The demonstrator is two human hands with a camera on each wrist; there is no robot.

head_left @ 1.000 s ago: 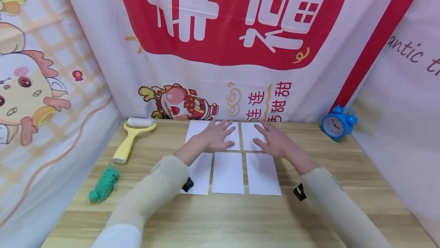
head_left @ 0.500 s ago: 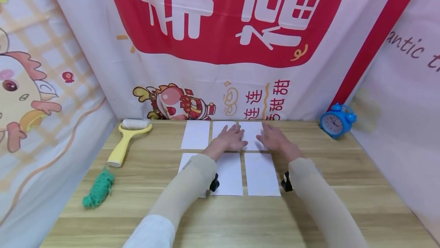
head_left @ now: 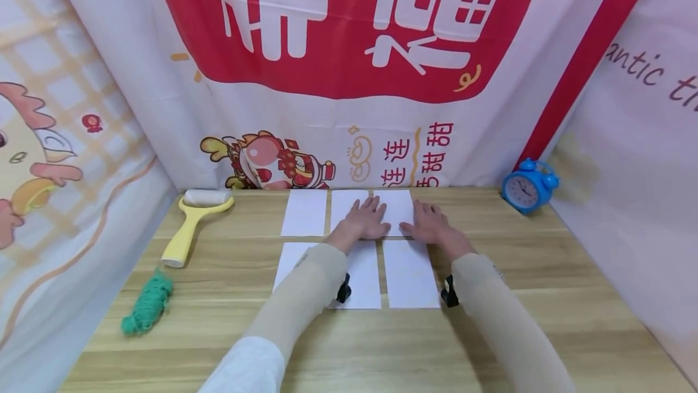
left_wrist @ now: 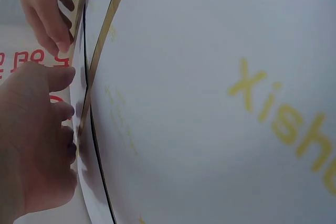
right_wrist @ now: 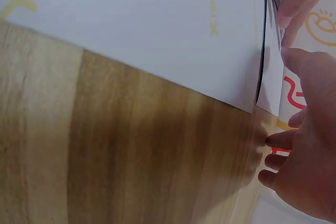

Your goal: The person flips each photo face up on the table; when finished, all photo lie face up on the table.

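Several white paper sheets lie in two rows on the wooden table (head_left: pixel 414 344). My left hand (head_left: pixel 366 220), fingers spread, is at the back-middle sheet (head_left: pixel 346 202) and the left edge of the back-right sheet (head_left: pixel 394 202). My right hand (head_left: pixel 429 223) is at that sheet's right edge, thumb over the paper and fingers extended beside it. Yellow lettering shows on the front-middle sheet (left_wrist: pixel 210 51) in the left wrist view. In the right wrist view, the front-right sheet (right_wrist: pixel 136 24) lies flat beside bare wood. Neither hand grips anything; whether the fingertips press down is hard to tell.
A yellow-handled lint roller (head_left: pixel 188 229) lies at the back left, with a bundle of green yarn (head_left: pixel 148 303) in front of it. A blue alarm clock (head_left: pixel 528 187) stands at the back right. Printed cloth (head_left: pixel 349 90) hangs along the table's back and sides.
My left hand has moved right from the back-left and back-middle sheets towards the back-right one. The right hand has lowered beside the back-right sheet's edge. The head view has shifted slightly.
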